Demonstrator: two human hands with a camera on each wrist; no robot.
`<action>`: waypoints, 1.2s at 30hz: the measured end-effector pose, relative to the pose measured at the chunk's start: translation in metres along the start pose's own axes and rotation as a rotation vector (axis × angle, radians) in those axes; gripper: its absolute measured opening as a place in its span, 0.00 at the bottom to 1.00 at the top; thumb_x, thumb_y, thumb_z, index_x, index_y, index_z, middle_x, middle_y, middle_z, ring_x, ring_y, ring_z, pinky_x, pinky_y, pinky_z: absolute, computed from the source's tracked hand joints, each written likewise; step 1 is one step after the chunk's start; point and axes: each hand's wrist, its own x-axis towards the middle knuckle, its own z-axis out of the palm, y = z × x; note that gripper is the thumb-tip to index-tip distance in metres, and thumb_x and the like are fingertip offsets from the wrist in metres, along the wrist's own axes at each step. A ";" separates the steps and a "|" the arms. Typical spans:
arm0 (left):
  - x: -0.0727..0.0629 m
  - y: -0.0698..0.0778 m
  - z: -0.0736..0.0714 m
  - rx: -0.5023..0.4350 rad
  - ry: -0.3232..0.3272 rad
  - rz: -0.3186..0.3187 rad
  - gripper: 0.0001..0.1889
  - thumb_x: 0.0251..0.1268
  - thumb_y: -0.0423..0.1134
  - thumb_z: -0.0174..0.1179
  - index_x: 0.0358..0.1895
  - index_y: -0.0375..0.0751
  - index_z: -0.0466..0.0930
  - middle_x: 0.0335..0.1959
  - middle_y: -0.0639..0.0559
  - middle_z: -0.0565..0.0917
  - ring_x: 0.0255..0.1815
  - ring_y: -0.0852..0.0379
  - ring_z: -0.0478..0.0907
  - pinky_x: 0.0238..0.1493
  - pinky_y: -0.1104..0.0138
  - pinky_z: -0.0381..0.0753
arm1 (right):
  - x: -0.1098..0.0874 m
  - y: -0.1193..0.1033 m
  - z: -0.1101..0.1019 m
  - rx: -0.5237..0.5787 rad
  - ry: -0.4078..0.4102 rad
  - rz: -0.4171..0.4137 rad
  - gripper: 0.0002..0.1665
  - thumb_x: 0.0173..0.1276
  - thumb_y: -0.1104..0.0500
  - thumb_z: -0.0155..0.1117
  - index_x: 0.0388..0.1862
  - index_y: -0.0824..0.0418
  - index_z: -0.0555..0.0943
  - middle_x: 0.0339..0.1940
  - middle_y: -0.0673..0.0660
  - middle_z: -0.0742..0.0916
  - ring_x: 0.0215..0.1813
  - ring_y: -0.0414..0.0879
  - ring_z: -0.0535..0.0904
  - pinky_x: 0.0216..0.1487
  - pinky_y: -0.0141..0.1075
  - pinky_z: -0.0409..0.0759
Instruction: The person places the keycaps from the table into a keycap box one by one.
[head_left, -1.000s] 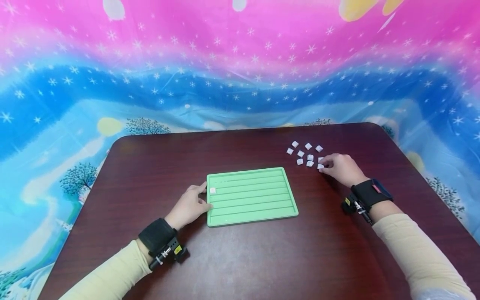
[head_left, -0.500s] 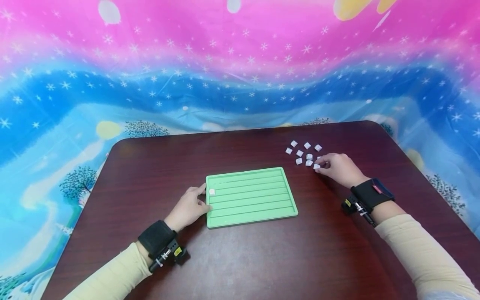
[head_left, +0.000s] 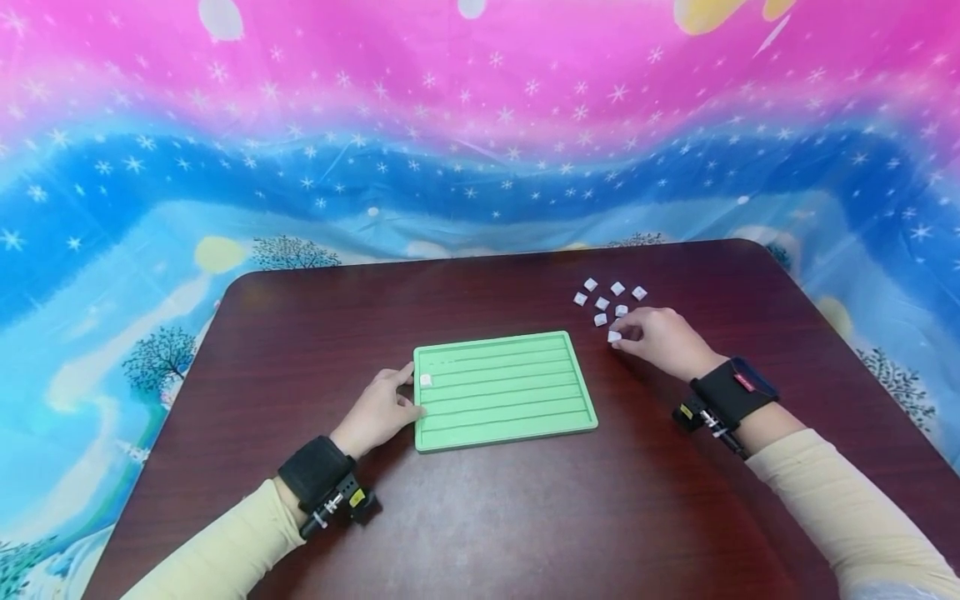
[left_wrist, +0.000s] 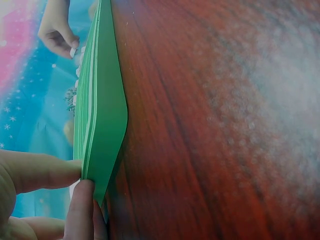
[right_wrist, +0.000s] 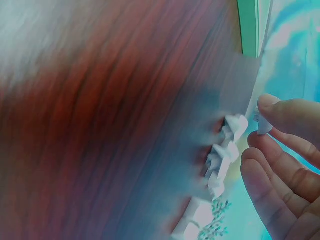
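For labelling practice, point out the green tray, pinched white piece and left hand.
Green tray (head_left: 506,391), head view: bare middle.
Pinched white piece (right_wrist: 264,124), right wrist view: visible side.
Left hand (head_left: 374,416), head view: visible middle.

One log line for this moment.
left hand: holds green tray | right hand: pinches white piece | tray: another piece | table: loose pieces

no text is legible; the red tag (head_left: 743,382) on the right wristband (head_left: 722,393) is too small.
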 end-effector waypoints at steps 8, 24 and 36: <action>0.000 -0.002 0.002 -0.001 0.001 -0.004 0.42 0.66 0.29 0.66 0.79 0.26 0.54 0.65 0.33 0.70 0.38 0.55 0.77 0.35 0.64 0.74 | 0.004 -0.010 0.010 -0.005 -0.009 -0.041 0.15 0.67 0.63 0.74 0.52 0.65 0.89 0.39 0.54 0.88 0.38 0.47 0.79 0.41 0.44 0.80; 0.001 -0.002 0.001 -0.006 0.020 0.006 0.42 0.64 0.28 0.67 0.78 0.24 0.55 0.65 0.32 0.70 0.36 0.56 0.76 0.32 0.65 0.73 | 0.013 -0.033 0.018 0.019 -0.018 -0.100 0.13 0.67 0.62 0.74 0.50 0.63 0.89 0.40 0.53 0.89 0.39 0.46 0.81 0.43 0.43 0.81; 0.000 0.000 0.001 -0.006 0.006 0.003 0.42 0.65 0.29 0.67 0.78 0.25 0.55 0.65 0.32 0.70 0.37 0.55 0.77 0.33 0.64 0.74 | 0.015 -0.046 0.024 0.030 -0.041 -0.161 0.14 0.67 0.61 0.74 0.51 0.63 0.89 0.39 0.51 0.88 0.37 0.44 0.78 0.39 0.40 0.78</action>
